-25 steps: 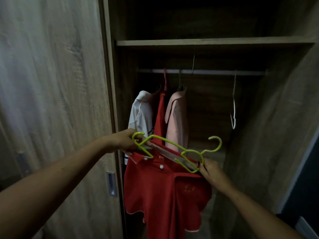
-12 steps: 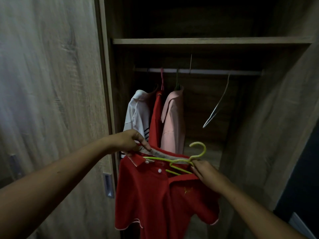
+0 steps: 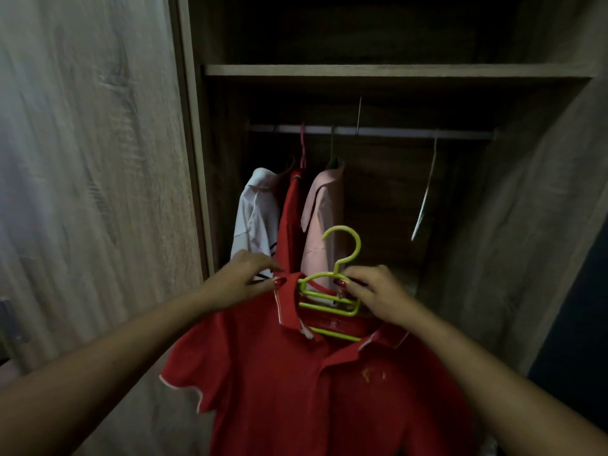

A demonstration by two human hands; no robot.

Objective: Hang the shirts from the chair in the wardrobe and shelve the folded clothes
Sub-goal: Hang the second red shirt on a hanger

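While one red polo shirt (image 3: 296, 390) is held up before the wardrobe opening, left hand (image 3: 245, 281) pinches its collar and right hand (image 3: 375, 291) grips one green hanger (image 3: 336, 268) sitting in the neck. Rail (image 3: 394, 132), left part: three hung shirts, one white (image 3: 255, 218), one red (image 3: 291, 218), one pink (image 3: 324, 205). One bare hanger (image 3: 424, 199) hangs near the right end.

A home bedroom: wooden wardrobe (image 3: 362, 70) with hung shirts (image 3: 324, 209).
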